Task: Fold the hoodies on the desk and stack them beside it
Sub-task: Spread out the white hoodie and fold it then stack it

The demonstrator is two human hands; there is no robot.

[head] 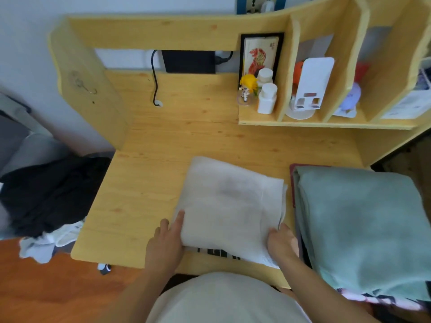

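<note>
A white hoodie [229, 206], folded into a flat rectangle with black lettering peeking out beneath its near fold, lies at the counter's [149, 173] near edge. A mint-green hoodie [363, 229], folded, tops a stack at the counter's near right corner.

Pale pine desk [177, 141] with a raised back panel and a side panel on the left, set against a plain white wall [28, 43]. Built-in pine shelf unit [326, 66] at right rear, divided by upright boards into compartments. Floor of orange-brown wood boards [46, 294] shows at lower left. Grey upholstered furniture [21, 145] stands left of the desk. Lighting soft and even.
</note>
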